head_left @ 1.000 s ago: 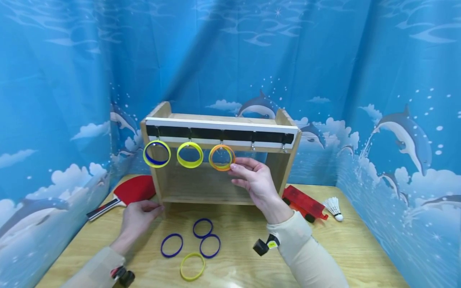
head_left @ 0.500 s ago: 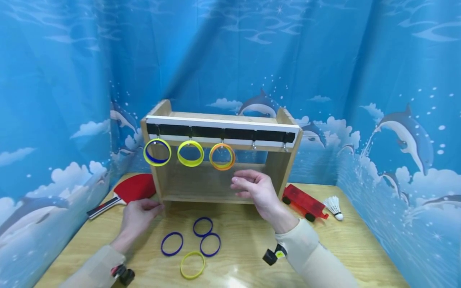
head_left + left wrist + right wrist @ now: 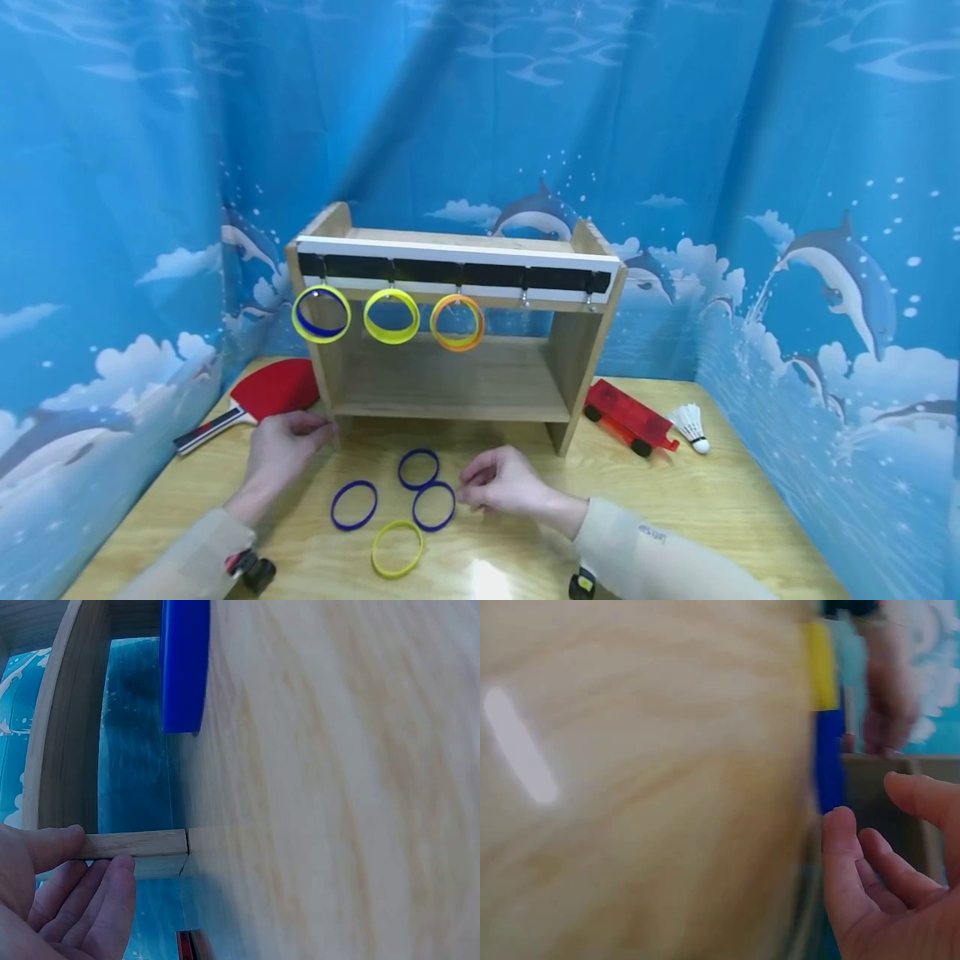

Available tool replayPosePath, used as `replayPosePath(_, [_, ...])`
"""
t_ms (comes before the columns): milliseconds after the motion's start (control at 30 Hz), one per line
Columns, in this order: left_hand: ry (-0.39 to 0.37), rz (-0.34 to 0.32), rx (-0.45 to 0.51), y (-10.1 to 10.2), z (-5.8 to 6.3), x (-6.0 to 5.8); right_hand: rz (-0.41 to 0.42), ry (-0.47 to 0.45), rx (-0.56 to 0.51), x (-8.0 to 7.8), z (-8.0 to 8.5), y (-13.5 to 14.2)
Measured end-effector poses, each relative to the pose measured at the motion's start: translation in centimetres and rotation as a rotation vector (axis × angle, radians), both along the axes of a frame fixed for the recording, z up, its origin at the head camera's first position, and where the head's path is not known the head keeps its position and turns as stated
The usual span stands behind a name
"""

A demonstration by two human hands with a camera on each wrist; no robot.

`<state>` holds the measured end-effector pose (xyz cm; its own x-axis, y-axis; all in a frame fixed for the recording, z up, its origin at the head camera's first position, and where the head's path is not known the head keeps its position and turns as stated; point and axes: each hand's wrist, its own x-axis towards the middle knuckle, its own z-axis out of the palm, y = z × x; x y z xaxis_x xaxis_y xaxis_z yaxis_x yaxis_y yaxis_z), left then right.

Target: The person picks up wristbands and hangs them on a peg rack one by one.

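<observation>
My left hand (image 3: 281,450) pinches the lower front corner of the small wooden shelf (image 3: 450,375) between thumb and fingers; the left wrist view shows its wooden edge (image 3: 135,844) there. My right hand (image 3: 502,483) is just above the table, fingers slightly bent and holding nothing, close to the right blue ring (image 3: 453,502). Two more blue rings and a yellow ring (image 3: 396,576) lie around it. From the shelf's front hooks hang a yellow ring with a blue one at left, yellow (image 3: 393,337) in the middle, and an orange ring (image 3: 457,346) with a yellow one.
Two bare hooks (image 3: 526,298) are at the right of the shelf's black strip. A red table tennis bat (image 3: 277,390) lies left of the shelf. A red toy vehicle (image 3: 630,417) and a shuttlecock (image 3: 688,427) lie to the right. Dolphin-print curtains surround the table.
My right hand has let go of the orange ring, which now hangs on the third hook, and has come down beside the rings on the table. My left hand stays on the shelf.
</observation>
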<state>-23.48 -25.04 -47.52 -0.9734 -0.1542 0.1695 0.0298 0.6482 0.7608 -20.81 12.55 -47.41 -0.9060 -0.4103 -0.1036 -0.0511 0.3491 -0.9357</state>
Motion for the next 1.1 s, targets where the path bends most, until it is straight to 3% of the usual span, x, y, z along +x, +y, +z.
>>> replayPosePath(133, [-0.004,-0.006,0.003,0.0,0.1,0.1,-0.007,-0.003,0.055,0.2,-0.9,-0.6])
replayPosePath(400, [0.001,-0.009,0.001,0.0,0.1,0.1,-0.023,-0.034,0.056,-0.3,-1.0,-2.1])
replayPosePath(1100, [0.013,-0.002,-0.002,0.0,0.2,0.0,-0.060,0.060,0.216,-0.9,-0.9,-3.6])
